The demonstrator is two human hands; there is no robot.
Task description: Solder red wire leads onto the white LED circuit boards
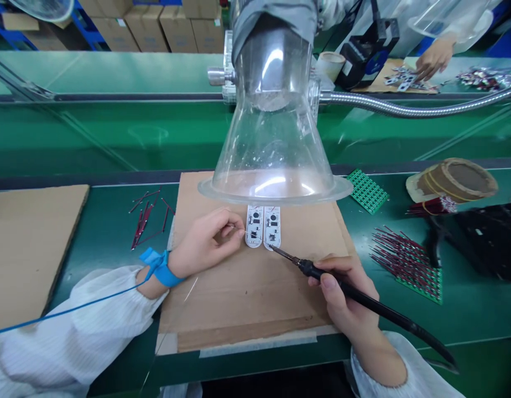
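Observation:
My right hand (349, 298) holds a black soldering iron (309, 269), its tip at the lower end of the right-hand white circuit board (272, 228). A second white board (254, 226) lies just left of it on the cardboard sheet (255, 298). My left hand (212, 240) rests beside that second board, fingers curled together at its left edge; a thin bit of wire seems to be between the fingertips, too small to make out. A blue strap (160, 267) with a cord circles my left wrist.
A clear funnel-shaped hood (274, 149) hangs over the boards' upper ends. Dark red wires (142, 221) lie left. Green boards (367, 190), a wire bundle (432, 207) and a round container (452, 179) stand right. Another person's hand (436, 57) is across the bench.

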